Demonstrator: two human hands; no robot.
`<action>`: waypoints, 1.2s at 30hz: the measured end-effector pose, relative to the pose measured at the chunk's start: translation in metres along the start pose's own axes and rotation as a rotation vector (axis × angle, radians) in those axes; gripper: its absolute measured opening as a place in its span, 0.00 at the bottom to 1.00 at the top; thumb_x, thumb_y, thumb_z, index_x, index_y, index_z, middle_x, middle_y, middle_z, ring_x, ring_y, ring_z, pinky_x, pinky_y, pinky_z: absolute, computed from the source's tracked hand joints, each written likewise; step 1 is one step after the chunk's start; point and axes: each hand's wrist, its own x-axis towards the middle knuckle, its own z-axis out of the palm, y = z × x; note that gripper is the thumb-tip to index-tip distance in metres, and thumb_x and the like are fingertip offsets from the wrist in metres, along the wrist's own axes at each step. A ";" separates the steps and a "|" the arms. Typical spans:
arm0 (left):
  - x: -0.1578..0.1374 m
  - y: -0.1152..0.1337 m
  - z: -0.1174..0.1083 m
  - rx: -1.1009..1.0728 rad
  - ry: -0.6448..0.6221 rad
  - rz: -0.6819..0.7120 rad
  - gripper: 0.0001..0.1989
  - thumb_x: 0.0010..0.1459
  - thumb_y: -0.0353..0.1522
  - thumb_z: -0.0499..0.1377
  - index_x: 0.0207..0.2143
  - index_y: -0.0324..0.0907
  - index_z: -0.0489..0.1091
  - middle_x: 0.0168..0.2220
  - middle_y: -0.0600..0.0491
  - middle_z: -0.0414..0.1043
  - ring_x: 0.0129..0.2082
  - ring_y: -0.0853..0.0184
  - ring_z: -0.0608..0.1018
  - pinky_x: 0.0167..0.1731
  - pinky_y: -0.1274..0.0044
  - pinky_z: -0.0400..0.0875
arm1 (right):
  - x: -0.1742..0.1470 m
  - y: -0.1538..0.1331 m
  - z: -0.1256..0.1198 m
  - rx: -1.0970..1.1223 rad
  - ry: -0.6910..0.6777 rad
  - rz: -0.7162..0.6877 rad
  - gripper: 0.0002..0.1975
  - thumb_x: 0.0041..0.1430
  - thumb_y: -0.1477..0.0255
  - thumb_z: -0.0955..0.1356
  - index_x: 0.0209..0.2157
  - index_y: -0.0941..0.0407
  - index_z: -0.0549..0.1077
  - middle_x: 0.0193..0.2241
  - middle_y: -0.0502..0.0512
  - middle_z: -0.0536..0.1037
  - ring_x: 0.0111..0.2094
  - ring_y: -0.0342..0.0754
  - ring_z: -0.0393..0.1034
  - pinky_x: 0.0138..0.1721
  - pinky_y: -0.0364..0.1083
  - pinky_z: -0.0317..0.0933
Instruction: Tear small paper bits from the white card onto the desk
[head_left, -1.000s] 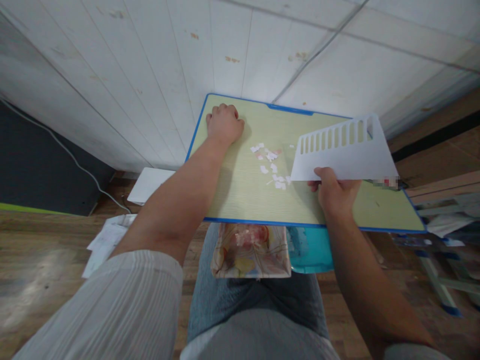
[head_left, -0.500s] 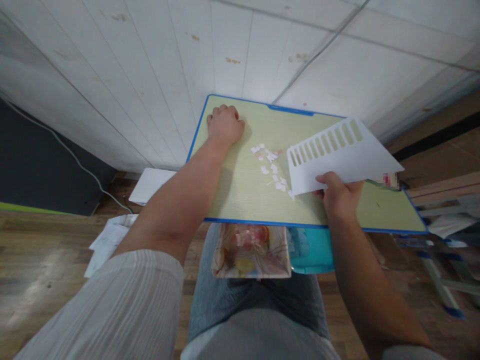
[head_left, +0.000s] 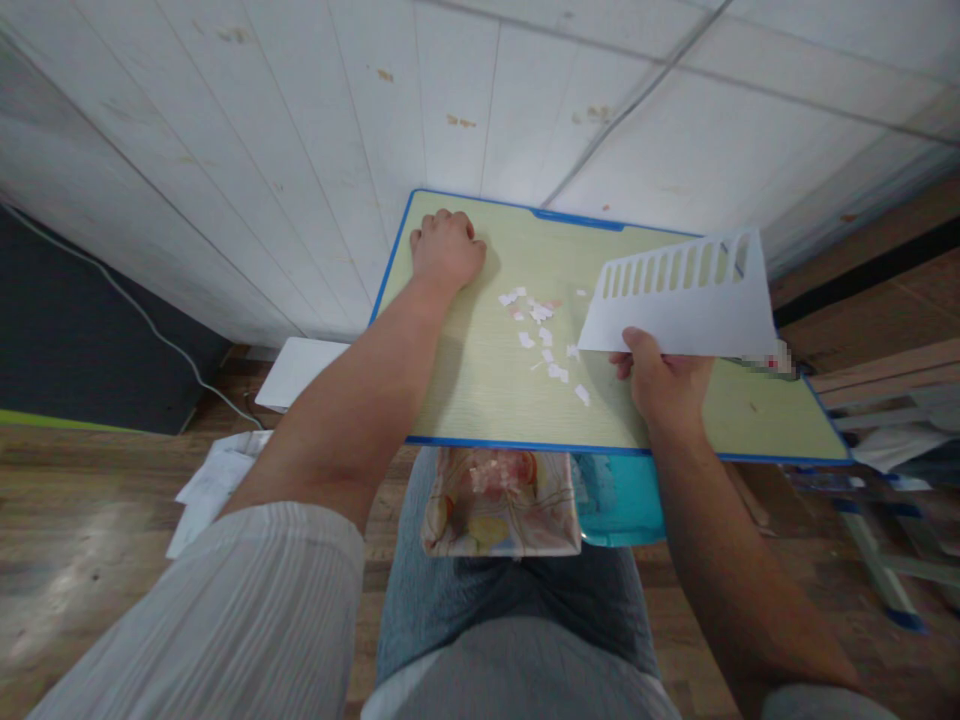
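Note:
My left hand (head_left: 448, 250) rests at the far left of a pale yellow tabletop (head_left: 487, 395) with a blue edge. Its fingers are curled under, and nothing sticks out of them. In my right hand (head_left: 664, 385) is a white sheet of paper (head_left: 686, 327), pinched at its near edge with the thumb on top. A row of long rounded slots is cut through the sheet's far side. Small white paper scraps (head_left: 540, 312) lie scattered on the tabletop between my hands, a few of them pinkish.
A white panelled wall (head_left: 315, 120) stands behind the table. Beneath the front edge are a patterned box (head_left: 502, 520) and a turquoise container (head_left: 622, 510), near my legs. Papers (head_left: 214, 480) lie on the floor at left. A partly blurred object (head_left: 772, 358) sits at the table's right.
My right hand has tilted the slotted sheet, its near left corner rising and its right end swinging back. More scraps show on the tabletop beside it. The left hand stays put.

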 end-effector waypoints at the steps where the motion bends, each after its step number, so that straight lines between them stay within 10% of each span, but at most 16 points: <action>1: 0.000 0.000 0.000 -0.003 -0.001 0.001 0.18 0.72 0.34 0.63 0.60 0.49 0.85 0.69 0.41 0.81 0.75 0.37 0.73 0.78 0.48 0.66 | 0.000 0.001 0.000 0.005 0.009 -0.003 0.10 0.56 0.65 0.75 0.27 0.52 0.74 0.20 0.49 0.76 0.19 0.47 0.71 0.19 0.44 0.64; 15: 0.000 0.002 0.000 0.020 -0.004 -0.016 0.18 0.71 0.33 0.63 0.60 0.49 0.85 0.69 0.41 0.80 0.77 0.38 0.73 0.79 0.47 0.66 | -0.008 -0.002 -0.004 0.037 -0.205 -0.003 0.13 0.56 0.63 0.77 0.24 0.51 0.74 0.21 0.52 0.78 0.20 0.47 0.69 0.22 0.47 0.68; 22: -0.005 0.006 -0.006 0.000 -0.019 -0.014 0.17 0.74 0.34 0.63 0.62 0.48 0.83 0.69 0.41 0.80 0.77 0.38 0.72 0.80 0.46 0.64 | -0.002 -0.003 -0.004 0.105 0.038 0.047 0.12 0.41 0.64 0.75 0.26 0.50 0.70 0.21 0.47 0.72 0.18 0.45 0.63 0.14 0.45 0.57; 36: 0.002 -0.001 0.002 -0.033 -0.032 -0.023 0.21 0.72 0.45 0.66 0.62 0.53 0.83 0.69 0.43 0.80 0.81 0.37 0.67 0.80 0.47 0.61 | -0.006 -0.005 -0.005 0.065 -0.154 0.045 0.13 0.48 0.64 0.78 0.26 0.49 0.70 0.20 0.49 0.74 0.19 0.47 0.66 0.18 0.46 0.62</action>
